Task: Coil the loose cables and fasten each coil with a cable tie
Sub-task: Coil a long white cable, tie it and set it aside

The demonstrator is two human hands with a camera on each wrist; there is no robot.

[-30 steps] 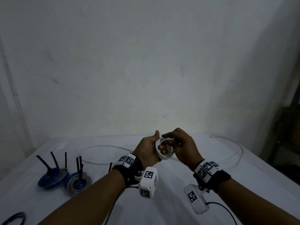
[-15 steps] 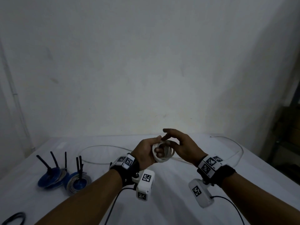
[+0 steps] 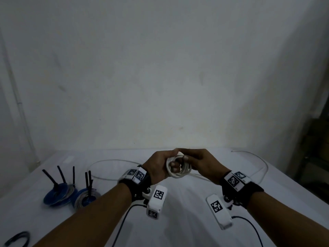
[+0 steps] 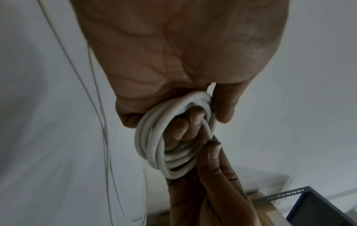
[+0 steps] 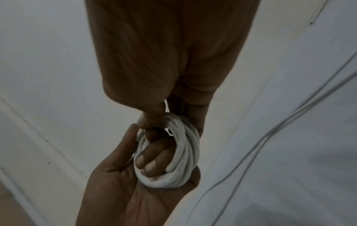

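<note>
Gripping white coil (image 3: 179, 168) mid-air, both hands (image 3: 158, 166) apparently.

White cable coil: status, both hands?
Left hand grips round white cable coil, fingers through its middle. Right hand pinches coil's far side. No tie on it; loose white cable tail on table, unwound. Nothing in the way.

Both forearms are reaching in from the lower frame, left hand (image 3: 158, 166) and right hand (image 3: 203, 164) meeting at centre, fingers curling.
</note>
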